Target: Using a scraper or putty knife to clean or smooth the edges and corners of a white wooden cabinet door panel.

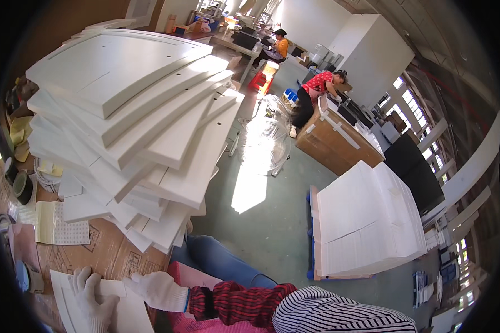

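Near the lower left edge, a flat white panel lies on the cardboard-covered bench. My left hand, in a white knit glove, rests on it with fingers spread. A short white strip lies across the panel between my two hands. My right hand, also gloved, comes in from the right with its fingers closed at the strip's right end. Right behind them rises a tall, fanned stack of white panels, some with small holes.
Dotted sheets and tape rolls lie left of the stack. A floor fan stands ahead. A pallet of white sheets stands right. One person leans over a large carton; another sits farther back.
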